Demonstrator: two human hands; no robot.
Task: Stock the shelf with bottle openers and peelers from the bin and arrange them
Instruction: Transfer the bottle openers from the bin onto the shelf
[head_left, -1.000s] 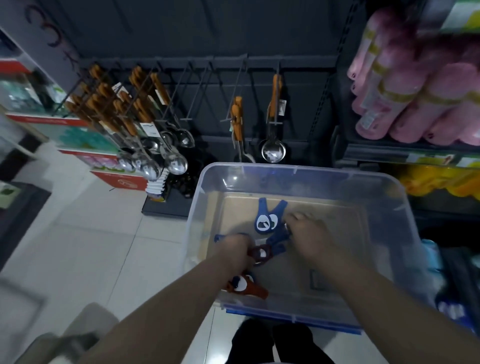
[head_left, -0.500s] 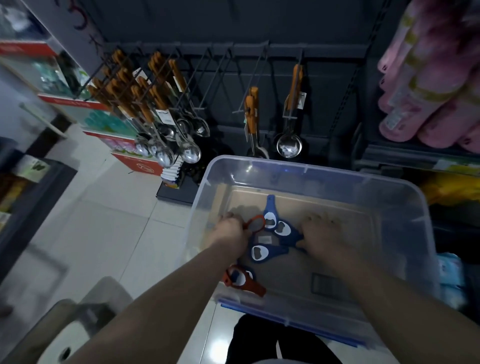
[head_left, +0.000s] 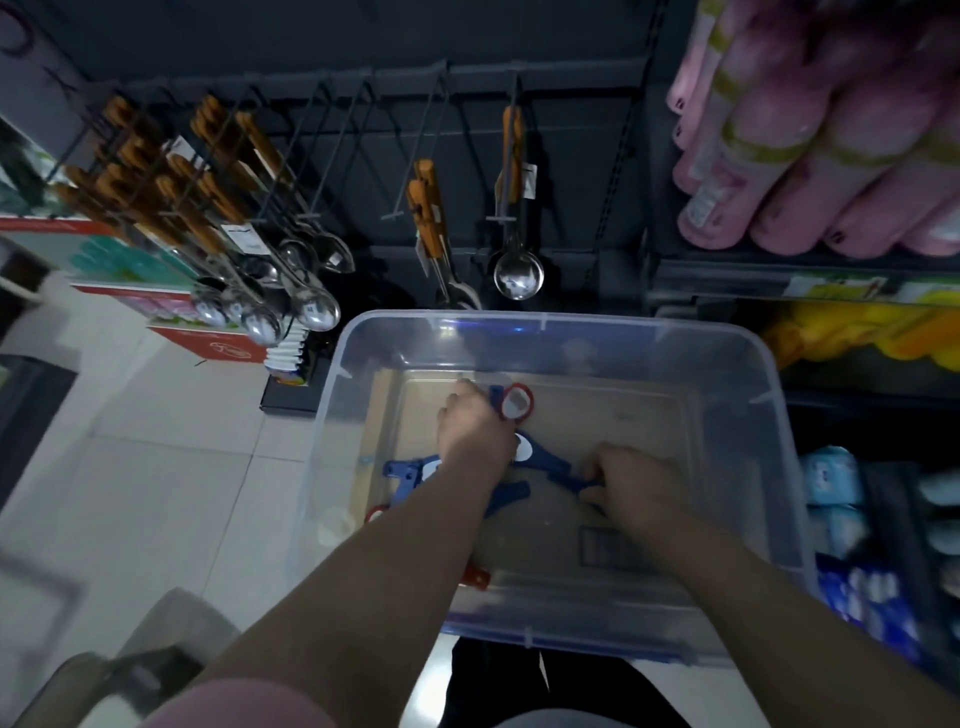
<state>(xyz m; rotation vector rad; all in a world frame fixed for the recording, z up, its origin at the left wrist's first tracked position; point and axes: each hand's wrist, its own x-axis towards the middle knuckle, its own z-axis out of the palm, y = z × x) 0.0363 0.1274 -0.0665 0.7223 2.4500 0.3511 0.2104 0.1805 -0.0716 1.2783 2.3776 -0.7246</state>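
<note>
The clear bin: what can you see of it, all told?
The bin is a rectangular tub of clear plastic with rounded corners, upright and lidless, before the rack of hanging ladles. Inside, the left hand holds a red-rimmed opener, the right hand a blue opener; more openers lie on its floor.

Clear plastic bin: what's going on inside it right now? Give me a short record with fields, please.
Container: clear plastic bin
Left: the left hand grips a red-rimmed round opener
Right: the right hand grips the handle of a blue opener with a white oval
Loose in bin: blue tool; red tool, partly hidden under the forearm
Behind bin: orange-handled steel ladle hanging on a hook
</note>
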